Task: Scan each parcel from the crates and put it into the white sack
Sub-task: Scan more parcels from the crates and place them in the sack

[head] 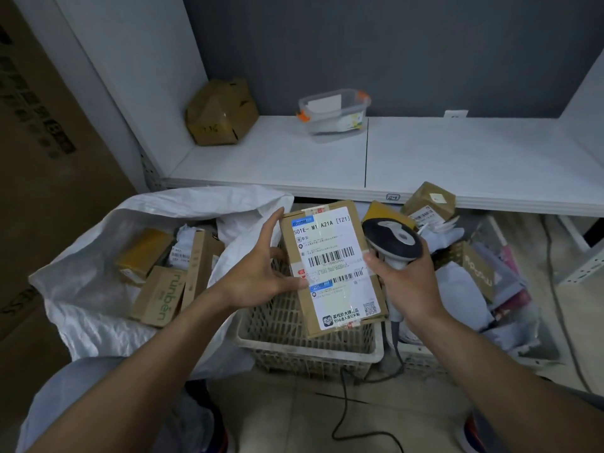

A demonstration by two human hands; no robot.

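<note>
One parcel (330, 256) gripped by left hand (261, 276), right hand (405, 282) clutching scanner (392, 237), trigger hidden, probably corded

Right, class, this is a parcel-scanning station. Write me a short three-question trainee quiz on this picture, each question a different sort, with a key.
1. True or false: the white sack already holds boxes.
2. The right hand grips: A) a scanner, B) a tape roll, C) a pen.
3. Fill the gap: the left hand holds the parcel with its ___ facing the camera.
Key: 1 true; 2 A; 3 label.
</note>
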